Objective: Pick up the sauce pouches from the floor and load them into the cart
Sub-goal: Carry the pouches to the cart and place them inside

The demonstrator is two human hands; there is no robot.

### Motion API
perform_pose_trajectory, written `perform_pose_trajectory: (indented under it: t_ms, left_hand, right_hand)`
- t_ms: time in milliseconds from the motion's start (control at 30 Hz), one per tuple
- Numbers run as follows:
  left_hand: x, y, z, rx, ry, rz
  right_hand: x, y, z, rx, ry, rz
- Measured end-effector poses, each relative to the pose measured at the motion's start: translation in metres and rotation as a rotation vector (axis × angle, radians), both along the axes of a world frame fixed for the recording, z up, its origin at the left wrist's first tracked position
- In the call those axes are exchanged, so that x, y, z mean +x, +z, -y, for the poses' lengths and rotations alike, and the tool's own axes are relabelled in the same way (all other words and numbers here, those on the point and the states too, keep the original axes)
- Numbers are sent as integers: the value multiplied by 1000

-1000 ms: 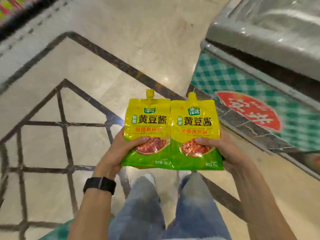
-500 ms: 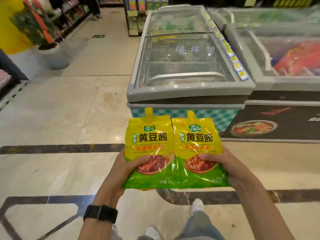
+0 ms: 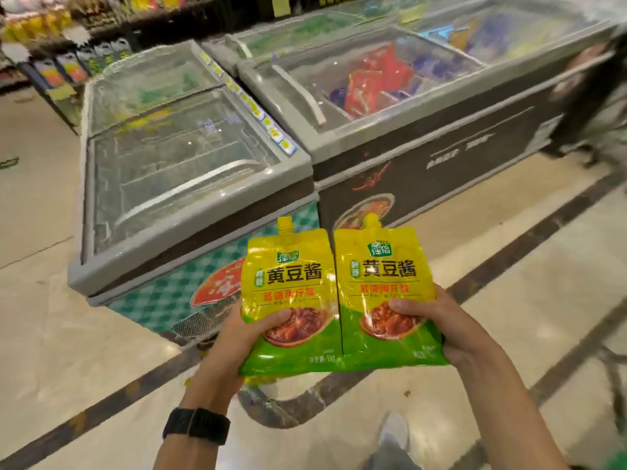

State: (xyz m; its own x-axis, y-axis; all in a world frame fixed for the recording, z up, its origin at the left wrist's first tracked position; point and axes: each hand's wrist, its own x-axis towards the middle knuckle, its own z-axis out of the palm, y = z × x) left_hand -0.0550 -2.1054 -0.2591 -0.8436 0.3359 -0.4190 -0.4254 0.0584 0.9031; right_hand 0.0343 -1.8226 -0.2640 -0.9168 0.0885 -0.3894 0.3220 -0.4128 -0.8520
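Swinging rightward since half a second earlier, the view tilted the polished beige floor (image 3: 68,351) and its dark inlay band (image 3: 509,252). The left hand (image 3: 237,337) still gripped the left pouch (image 3: 288,276) and the right hand (image 3: 451,330) the right pouch (image 3: 383,269), thumbs across the fronts, pouch edges touching, held above the floor. A grey freezer (image 3: 176,171) and a dark freezer (image 3: 424,130) stood close ahead, side by side, with shelves (image 3: 68,45) behind. Open floor lay to the left and right.

Pouches (image 3: 288,276) now nearer the freezers (image 3: 190,157)
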Motion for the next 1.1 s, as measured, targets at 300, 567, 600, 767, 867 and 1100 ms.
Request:
perform_pose_trajectory:
  t_ms: [300, 567, 600, 767, 867, 1100]
  left_hand:
    - [-47, 10, -198, 10, -288, 36]
    - [-86, 0, -357, 114, -552, 56]
    - [-94, -2, -377, 117, -579, 52]
    - [-148, -13, -481, 113, -659, 38]
    - [-193, -22, -547, 99, -708, 46]
    - [-262, -25, -695, 102, -862, 93]
  right_hand:
    - [29, 3, -159, -19, -307, 27]
    - [42, 2, -266, 29, -581, 52]
    - [39, 1, -281, 30, -610, 55]
    - [5, -5, -361, 8, -714, 71]
    - [-26, -7, -412, 24, -755, 79]
    - [-72, -8, -517, -23, -912, 98]
